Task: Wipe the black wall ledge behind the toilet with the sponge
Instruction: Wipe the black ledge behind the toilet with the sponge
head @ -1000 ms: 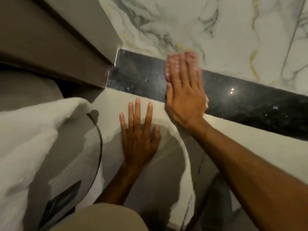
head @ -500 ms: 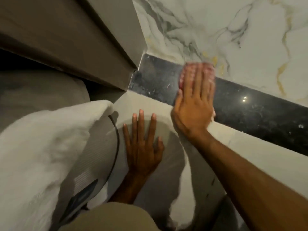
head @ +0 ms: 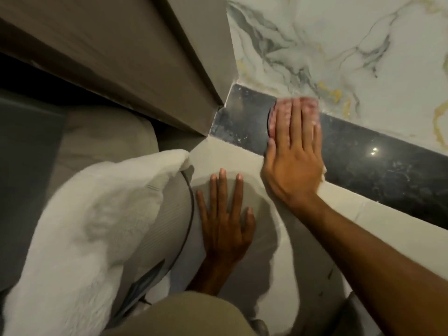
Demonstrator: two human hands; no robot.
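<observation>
The black wall ledge [head: 378, 166] runs as a glossy dark band from the corner at upper centre down to the right. My right hand [head: 294, 156] lies flat on it, fingers together, pressing a pink sponge [head: 278, 112] whose edge shows past my fingertips and thumb side. The ledge's left end [head: 240, 117], beside the sponge, looks smeared and grey. My left hand [head: 225, 221] rests flat with fingers spread on the pale surface below the ledge, holding nothing.
A brown cabinet or door frame [head: 135, 64] meets the ledge at the corner. Veined white marble wall [head: 351, 49] rises above the ledge. A white fluffy towel [head: 80, 234] hangs at lower left over a ribbed white object with a dark cable [head: 191, 209].
My right hand and sponge slid a little along the ledge toward the corner, and the view shifted left and closer. My left hand stayed planted.
</observation>
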